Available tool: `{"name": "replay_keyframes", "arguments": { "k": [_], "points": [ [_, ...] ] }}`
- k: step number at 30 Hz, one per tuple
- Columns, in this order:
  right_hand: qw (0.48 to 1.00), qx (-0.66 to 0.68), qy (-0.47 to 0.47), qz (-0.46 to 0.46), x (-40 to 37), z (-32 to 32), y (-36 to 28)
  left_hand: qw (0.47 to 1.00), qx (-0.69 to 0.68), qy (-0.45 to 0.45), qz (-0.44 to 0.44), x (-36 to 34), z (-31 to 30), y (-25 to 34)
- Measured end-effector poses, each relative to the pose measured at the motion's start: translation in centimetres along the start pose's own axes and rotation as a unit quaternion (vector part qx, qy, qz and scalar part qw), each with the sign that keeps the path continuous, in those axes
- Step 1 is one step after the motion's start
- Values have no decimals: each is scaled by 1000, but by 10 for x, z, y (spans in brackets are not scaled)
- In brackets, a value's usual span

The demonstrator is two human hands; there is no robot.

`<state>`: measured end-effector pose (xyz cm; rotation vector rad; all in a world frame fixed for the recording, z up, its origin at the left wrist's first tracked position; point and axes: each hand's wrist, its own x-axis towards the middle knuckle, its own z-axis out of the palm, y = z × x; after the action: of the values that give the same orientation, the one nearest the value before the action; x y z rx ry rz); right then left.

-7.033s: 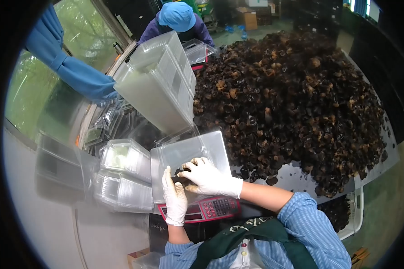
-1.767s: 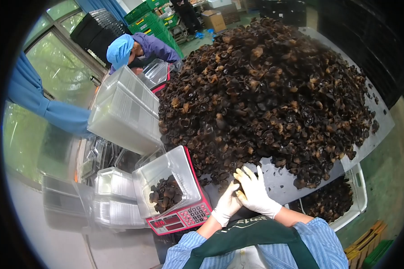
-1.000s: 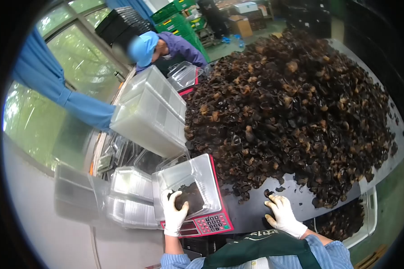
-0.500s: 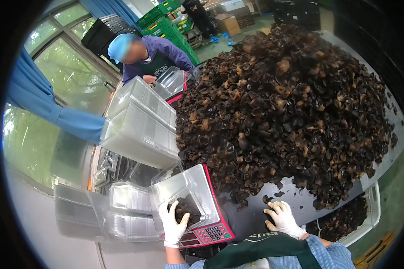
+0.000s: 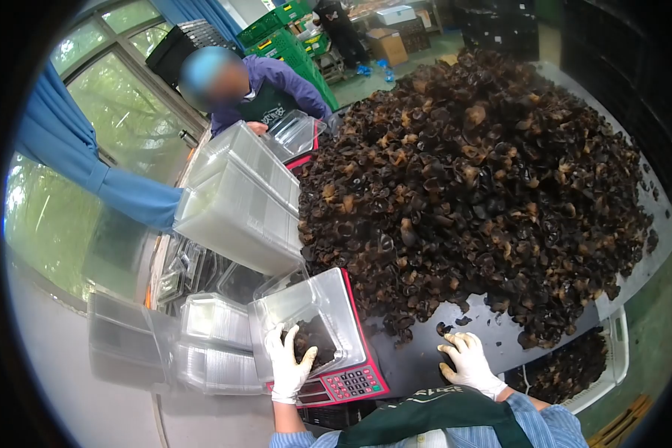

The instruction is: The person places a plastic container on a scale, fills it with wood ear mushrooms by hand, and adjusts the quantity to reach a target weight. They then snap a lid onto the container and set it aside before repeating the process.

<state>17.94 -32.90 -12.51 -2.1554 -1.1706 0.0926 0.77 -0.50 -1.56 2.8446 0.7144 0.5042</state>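
Observation:
My left hand, in a white glove, rests at the clear plastic container on the red-framed scale. Its fingers and thumb are spread beside the dark wood ear mushrooms inside. My right hand, also gloved in white, lies on the table with thumb and fingers apart. Just beyond its fingertips is a small loose piece of wood ear. A large heap of wood ear mushrooms rises in front of both hands.
Stacks of clear containers and lids stand left of the scale. A white crate with more mushrooms sits low at the right. Across the table, a co-worker in a blue cap is at a second scale.
The camera view has shifted slightly. Both my hands keep nearly the same places and poses, and the container stays on the scale.

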Motion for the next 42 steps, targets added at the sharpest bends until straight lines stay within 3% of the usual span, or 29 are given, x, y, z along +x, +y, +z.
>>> {"name": "replay_keyframes", "arguments": {
  "k": [18,28,31,33,37,42],
  "points": [
    [999,5,40,-21,-5,6,0,1000,-13,7,-5,-1,6,-9],
    [999,1,46,-26,-7,6,-1,993,-76,79,-32,2,-12,4],
    [998,-6,48,-26,-7,6,-2,991,-72,115,-4,-2,-25,26],
    [998,-9,48,-27,-7,5,-3,980,-154,126,8,-7,-23,39],
    [998,-16,49,-28,-9,8,-3,963,-236,58,113,-20,-15,91],
    [998,-26,44,-33,-10,7,-5,933,-264,-172,175,-45,43,142]
  ]
}}
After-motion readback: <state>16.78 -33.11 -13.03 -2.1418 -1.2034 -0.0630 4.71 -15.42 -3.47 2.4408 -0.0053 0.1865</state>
